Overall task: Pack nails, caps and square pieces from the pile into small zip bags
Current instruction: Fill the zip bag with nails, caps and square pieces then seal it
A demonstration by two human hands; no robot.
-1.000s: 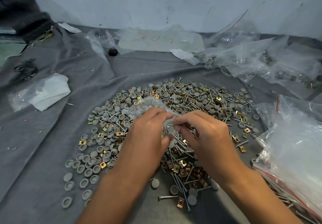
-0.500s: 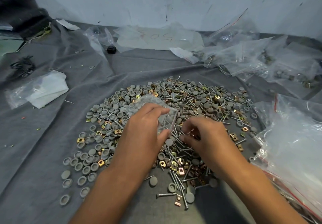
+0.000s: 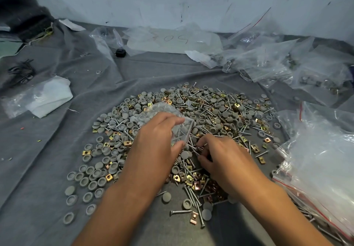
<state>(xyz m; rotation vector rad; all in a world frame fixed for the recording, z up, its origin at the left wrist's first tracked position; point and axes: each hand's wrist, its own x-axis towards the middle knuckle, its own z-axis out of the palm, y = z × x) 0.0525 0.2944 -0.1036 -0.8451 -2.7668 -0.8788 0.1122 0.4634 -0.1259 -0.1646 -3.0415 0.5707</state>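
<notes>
Since a second ago our right hand [image 3: 228, 159] dropped from the bag mouth onto the pile [image 3: 210, 115], fingers curled pinching nails [image 3: 195, 148]; exact count unreadable. Our left hand [image 3: 157, 140] grips one small zip bag [image 3: 182, 129] over the pile's middle, grey caps [image 3: 92, 180] inside. Caps, nails, brass square pieces [image 3: 193, 218]: too many to count. Filled bags [image 3: 325, 169] at right are cut off.

Grey caps [image 3: 107, 150] (brassy square pieces [image 3: 86, 152])
</notes>
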